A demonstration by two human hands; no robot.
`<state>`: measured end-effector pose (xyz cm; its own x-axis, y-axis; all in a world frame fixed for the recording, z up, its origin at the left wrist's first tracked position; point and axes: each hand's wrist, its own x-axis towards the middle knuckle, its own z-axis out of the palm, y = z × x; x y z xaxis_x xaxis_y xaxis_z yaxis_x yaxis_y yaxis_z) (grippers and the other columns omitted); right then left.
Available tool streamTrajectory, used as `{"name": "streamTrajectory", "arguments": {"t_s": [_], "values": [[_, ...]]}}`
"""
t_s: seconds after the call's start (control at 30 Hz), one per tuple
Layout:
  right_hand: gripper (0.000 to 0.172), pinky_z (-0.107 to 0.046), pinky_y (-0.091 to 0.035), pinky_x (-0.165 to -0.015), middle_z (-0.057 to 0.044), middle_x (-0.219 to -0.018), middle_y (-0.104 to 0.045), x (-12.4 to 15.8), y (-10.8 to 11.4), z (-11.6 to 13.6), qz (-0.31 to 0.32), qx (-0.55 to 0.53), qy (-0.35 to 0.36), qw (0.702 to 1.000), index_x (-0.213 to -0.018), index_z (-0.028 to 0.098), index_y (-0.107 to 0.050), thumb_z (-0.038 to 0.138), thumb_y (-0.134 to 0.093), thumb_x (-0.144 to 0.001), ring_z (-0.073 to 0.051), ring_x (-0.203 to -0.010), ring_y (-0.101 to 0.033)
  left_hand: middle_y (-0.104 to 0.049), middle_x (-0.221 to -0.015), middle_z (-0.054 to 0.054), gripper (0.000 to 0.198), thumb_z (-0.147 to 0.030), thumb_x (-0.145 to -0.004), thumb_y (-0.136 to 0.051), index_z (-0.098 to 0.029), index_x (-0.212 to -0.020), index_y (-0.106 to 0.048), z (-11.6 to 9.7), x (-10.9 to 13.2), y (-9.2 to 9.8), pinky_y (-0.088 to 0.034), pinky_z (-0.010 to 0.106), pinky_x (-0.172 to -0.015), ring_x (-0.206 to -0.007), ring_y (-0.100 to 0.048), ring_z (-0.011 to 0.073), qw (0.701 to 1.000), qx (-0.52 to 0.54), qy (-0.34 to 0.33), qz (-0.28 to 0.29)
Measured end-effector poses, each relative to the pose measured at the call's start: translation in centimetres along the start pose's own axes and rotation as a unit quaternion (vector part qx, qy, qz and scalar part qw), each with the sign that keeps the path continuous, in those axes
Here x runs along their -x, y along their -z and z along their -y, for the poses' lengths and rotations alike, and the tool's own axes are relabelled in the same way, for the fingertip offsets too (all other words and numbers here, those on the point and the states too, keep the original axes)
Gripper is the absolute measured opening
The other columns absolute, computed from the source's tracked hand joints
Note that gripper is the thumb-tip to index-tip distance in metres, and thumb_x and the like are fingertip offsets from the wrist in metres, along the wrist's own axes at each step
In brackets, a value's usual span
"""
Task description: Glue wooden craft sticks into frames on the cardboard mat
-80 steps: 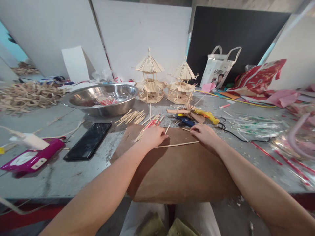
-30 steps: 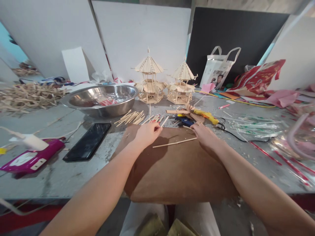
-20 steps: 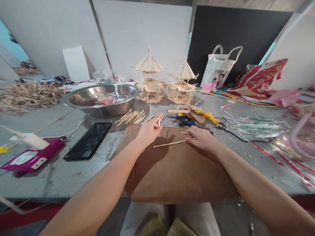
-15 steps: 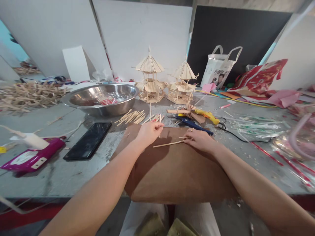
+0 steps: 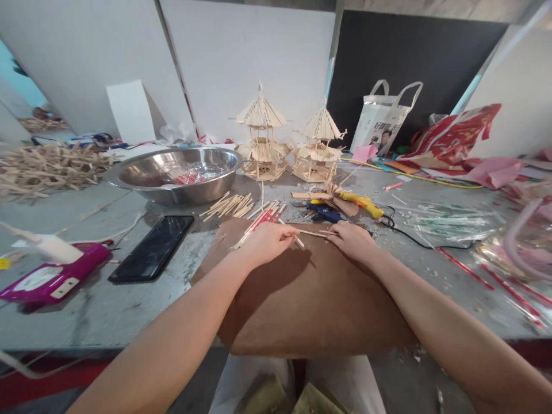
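Pinched fingers of my left hand (image 5: 273,240) hold a short thin wooden stick (image 5: 299,242) above the brown board (image 5: 319,305). My right hand (image 5: 354,240) grips another wooden stick (image 5: 314,233), which reaches left to the fingertips of my left hand. Whether those left fingers also grip it, I cannot tell. Just behind my left hand lie several red-marked sticks (image 5: 268,215), partly hidden by it. A bundle of plain wooden sticks (image 5: 228,206) rests farther left.
Two stick-built pagodas (image 5: 261,152) stand at the back. A steel basin (image 5: 172,195), black phone (image 5: 150,248) and purple power strip (image 5: 77,273) sit to the left. A yellow glue gun (image 5: 362,202), its cord, and blue-handled pliers (image 5: 325,213) lie behind my right hand.
My left hand has moved right and slightly down, towards my right hand. The stick in my right hand has swung up at its left end, and the red-marked sticks show more.
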<state>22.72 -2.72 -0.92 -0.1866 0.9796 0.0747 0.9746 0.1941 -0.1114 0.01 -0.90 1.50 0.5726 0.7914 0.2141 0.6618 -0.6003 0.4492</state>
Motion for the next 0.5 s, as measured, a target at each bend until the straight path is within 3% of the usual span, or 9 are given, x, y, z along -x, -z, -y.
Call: {"name": "streamTrajectory", "arguments": {"t_s": [0.2,0.5], "values": [[0.030,-0.023,-0.033,-0.061,-0.004,-0.088,-0.058,-0.14,0.07,-0.23,-0.008,-0.019,-0.021,1.000,-0.086,0.020,-0.056,0.040,-0.035,-0.080,-0.016,-0.081,-0.053,-0.065,-0.088,0.001,0.026,-0.019,-0.072,-0.044,-0.021,-0.088,-0.064,-0.18,-0.11,-0.29,-0.041,0.025,-0.072,-0.080,-0.057,0.0146,0.989,-0.091,-0.075,0.091],[0.027,-0.023,-0.034,-0.063,-0.003,-0.091,-0.058,-0.14,-0.20,-0.63,0.010,-0.019,0.029,0.999,-0.085,0.021,-0.057,0.038,-0.036,-0.079,-0.016,-0.081,-0.053,-0.061,-0.086,0.002,0.030,-0.013,-0.070,-0.044,-0.022,-0.090,-0.063,0.59,-0.12,-0.58,-0.040,0.023,-0.074,-0.079,-0.055,0.0130,0.977,-0.140,-0.109,0.119]]}}
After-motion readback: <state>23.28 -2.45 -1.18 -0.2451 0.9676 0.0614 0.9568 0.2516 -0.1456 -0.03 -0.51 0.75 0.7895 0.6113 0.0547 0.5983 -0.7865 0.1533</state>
